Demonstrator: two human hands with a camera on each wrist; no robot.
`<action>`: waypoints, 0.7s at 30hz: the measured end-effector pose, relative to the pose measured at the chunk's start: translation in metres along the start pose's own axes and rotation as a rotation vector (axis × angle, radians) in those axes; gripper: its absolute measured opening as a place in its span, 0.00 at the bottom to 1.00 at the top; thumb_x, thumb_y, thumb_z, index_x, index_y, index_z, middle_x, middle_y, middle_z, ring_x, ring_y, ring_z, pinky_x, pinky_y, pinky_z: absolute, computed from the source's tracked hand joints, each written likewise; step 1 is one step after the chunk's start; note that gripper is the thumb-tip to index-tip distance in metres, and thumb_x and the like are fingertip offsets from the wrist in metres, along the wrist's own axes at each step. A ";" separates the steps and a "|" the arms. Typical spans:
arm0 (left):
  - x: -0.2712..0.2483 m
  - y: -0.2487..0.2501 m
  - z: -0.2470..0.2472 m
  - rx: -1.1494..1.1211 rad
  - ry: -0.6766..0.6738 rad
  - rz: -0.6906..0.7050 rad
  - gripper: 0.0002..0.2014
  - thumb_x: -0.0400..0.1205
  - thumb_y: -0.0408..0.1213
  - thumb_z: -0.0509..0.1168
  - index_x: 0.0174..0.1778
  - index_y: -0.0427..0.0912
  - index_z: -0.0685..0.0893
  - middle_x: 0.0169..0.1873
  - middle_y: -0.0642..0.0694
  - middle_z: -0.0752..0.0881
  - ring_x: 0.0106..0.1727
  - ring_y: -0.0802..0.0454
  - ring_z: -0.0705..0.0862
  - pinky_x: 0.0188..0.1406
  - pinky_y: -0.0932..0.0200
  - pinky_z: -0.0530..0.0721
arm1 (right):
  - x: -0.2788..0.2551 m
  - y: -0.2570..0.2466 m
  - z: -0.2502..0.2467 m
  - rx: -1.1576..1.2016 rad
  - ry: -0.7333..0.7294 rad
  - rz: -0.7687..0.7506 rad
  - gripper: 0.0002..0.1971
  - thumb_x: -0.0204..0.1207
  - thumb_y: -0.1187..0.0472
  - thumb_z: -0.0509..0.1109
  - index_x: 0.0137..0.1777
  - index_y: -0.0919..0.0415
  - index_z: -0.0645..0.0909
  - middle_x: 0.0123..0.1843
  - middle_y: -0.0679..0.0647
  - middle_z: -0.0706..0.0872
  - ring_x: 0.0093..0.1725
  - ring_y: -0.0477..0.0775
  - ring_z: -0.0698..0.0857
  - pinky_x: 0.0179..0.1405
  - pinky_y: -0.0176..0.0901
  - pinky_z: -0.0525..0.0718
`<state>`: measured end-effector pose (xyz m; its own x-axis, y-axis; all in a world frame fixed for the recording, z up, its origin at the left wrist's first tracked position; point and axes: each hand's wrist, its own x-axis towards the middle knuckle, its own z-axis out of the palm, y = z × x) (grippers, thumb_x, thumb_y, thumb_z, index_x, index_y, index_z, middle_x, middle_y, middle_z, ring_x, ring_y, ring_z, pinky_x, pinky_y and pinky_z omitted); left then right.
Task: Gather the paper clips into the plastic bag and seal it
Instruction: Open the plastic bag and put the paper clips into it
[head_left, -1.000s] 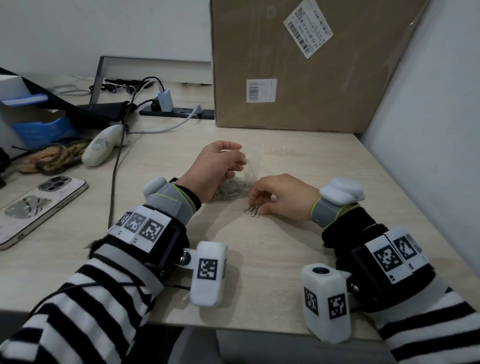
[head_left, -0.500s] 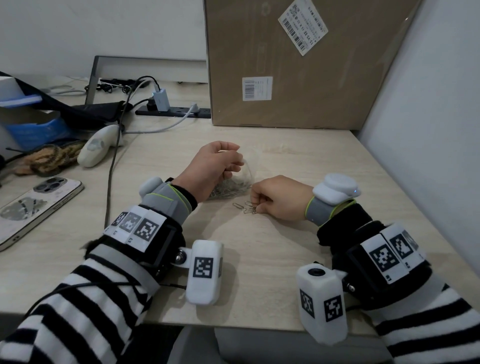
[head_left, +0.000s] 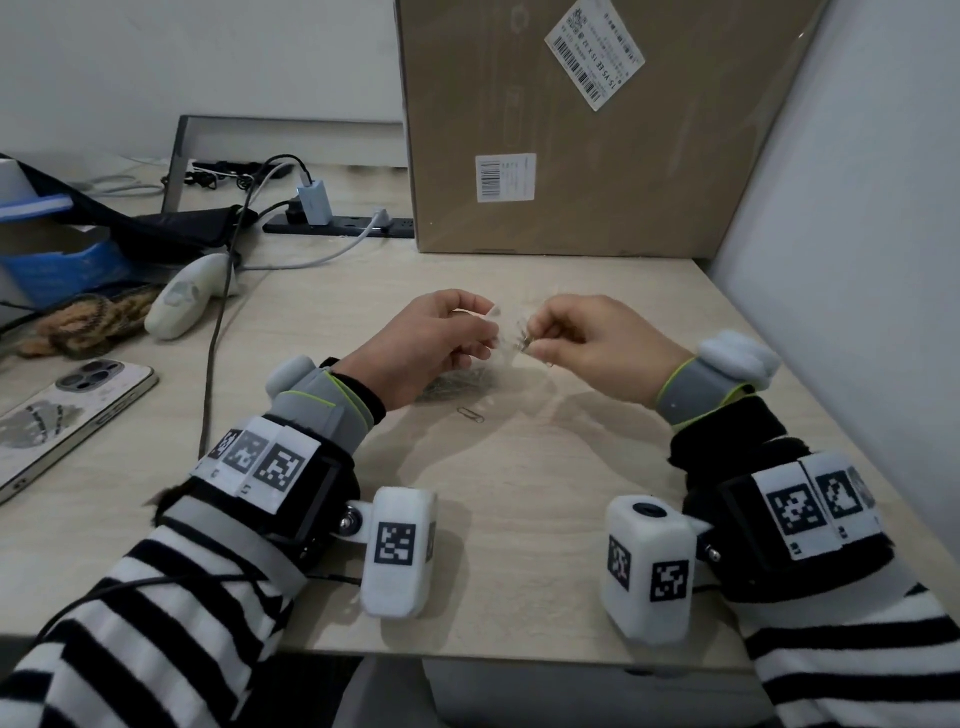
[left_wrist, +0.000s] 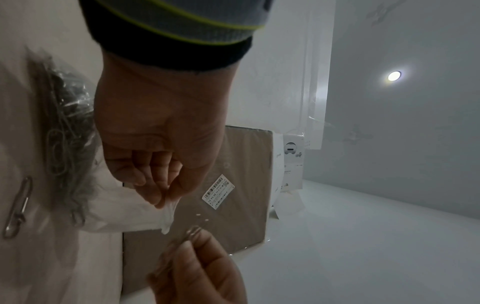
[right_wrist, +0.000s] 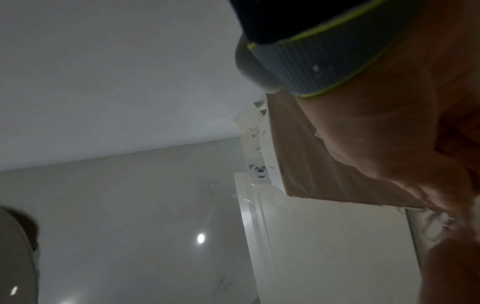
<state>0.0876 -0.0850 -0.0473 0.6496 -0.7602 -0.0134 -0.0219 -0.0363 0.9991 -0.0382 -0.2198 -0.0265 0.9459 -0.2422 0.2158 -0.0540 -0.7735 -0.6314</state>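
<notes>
The clear plastic bag (head_left: 467, 382) lies on the desk, its bottom full of silver paper clips (left_wrist: 64, 131). My left hand (head_left: 485, 332) pinches the bag's top edge (left_wrist: 167, 207) and holds it up off the desk. My right hand (head_left: 535, 338) pinches a small bunch of paper clips (left_wrist: 192, 234) right at the bag's mouth, opposite the left fingers. One loose paper clip (head_left: 471, 414) lies on the desk just in front of the bag, and it also shows as the single paper clip (left_wrist: 18, 207) in the left wrist view. The right wrist view is blurred.
A large cardboard box (head_left: 571, 130) stands at the back of the desk, and a white partition wall (head_left: 857, 260) is on the right. A phone (head_left: 67, 415), a white handheld device (head_left: 192, 296), a cable (head_left: 213, 364) and a power strip (head_left: 337, 226) are on the left.
My right hand rose from the desk with pinched clips to the bag's mouth. My left hand lifted the bag's top edge. One clip stayed on the desk.
</notes>
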 end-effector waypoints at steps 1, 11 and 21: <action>-0.001 0.000 0.001 0.008 -0.028 -0.003 0.09 0.79 0.26 0.65 0.54 0.38 0.79 0.28 0.51 0.85 0.29 0.58 0.82 0.30 0.65 0.76 | 0.000 0.002 -0.002 0.068 0.066 0.010 0.08 0.74 0.66 0.70 0.38 0.51 0.79 0.34 0.46 0.81 0.36 0.45 0.79 0.43 0.39 0.77; -0.006 0.003 0.008 0.026 -0.097 -0.022 0.09 0.79 0.28 0.67 0.54 0.41 0.79 0.32 0.45 0.86 0.34 0.55 0.85 0.34 0.61 0.78 | 0.011 0.006 0.022 0.297 0.268 0.251 0.10 0.68 0.64 0.76 0.30 0.52 0.82 0.31 0.54 0.86 0.34 0.54 0.84 0.50 0.57 0.87; -0.009 0.004 0.009 0.038 -0.079 0.000 0.15 0.79 0.27 0.67 0.61 0.38 0.77 0.33 0.44 0.85 0.32 0.57 0.86 0.31 0.63 0.78 | 0.008 0.003 0.019 0.276 0.288 0.292 0.04 0.69 0.63 0.76 0.34 0.61 0.88 0.35 0.62 0.91 0.35 0.54 0.90 0.28 0.35 0.80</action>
<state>0.0752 -0.0844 -0.0432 0.5880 -0.8086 -0.0183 -0.0518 -0.0602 0.9968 -0.0250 -0.2125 -0.0409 0.7749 -0.6080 0.1727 -0.1801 -0.4742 -0.8618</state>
